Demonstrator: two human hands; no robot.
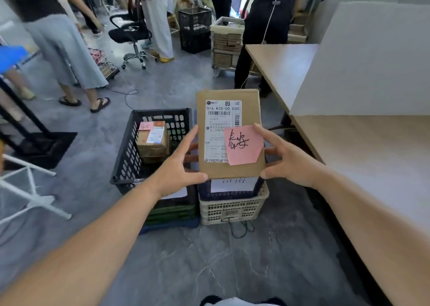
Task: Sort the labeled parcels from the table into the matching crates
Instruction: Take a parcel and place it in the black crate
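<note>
We hold the parcel [250, 112] in the air over the beige crate [230, 208], black crate [125, 156] just left. Left hand [179, 166] and right hand [288, 161] both grip its side edges. Looks light, stiff cardboard; edge grip should do, keep thumbs off the pink note [243, 145]

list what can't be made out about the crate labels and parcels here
Head view only.
White label on the right crate stack: top half hidden by the held parcel; that stack's inside too.
Front label of the black crate: mostly covered by the left hand and wrist.
Small pink note on the crated parcel: too small to read.
Shipping label on the held parcel: fine print blurred, part under its large pink note.
</note>
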